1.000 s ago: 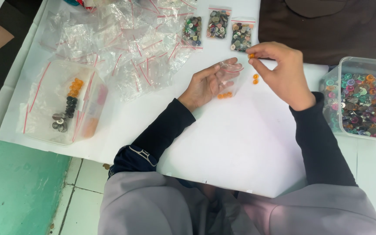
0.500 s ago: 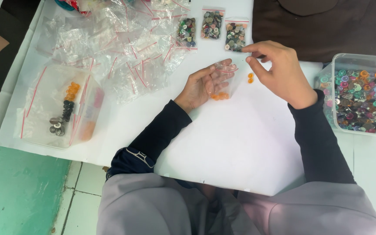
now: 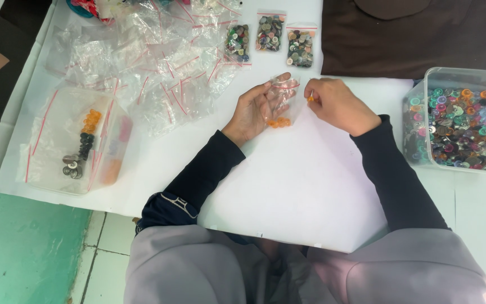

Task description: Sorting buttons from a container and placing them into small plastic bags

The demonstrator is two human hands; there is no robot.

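At far left, on the white table [image 3: 288, 186], sits a clear tray [image 3: 80, 141] with orange and dark buttons, and beside it a heap of empty bags [image 3: 153, 62]. Next, three filled bags [image 3: 269, 38] lie in a row. Below them the left hand [image 3: 257, 107], palm up and fingers loosely curled, holds a small bag [image 3: 282, 101] with orange buttons at its bottom. Just beside it, the right hand [image 3: 338, 104] pinches one orange button [image 3: 310, 98] near the bag's mouth. At far right stands a bin [image 3: 468, 76] of mixed buttons.
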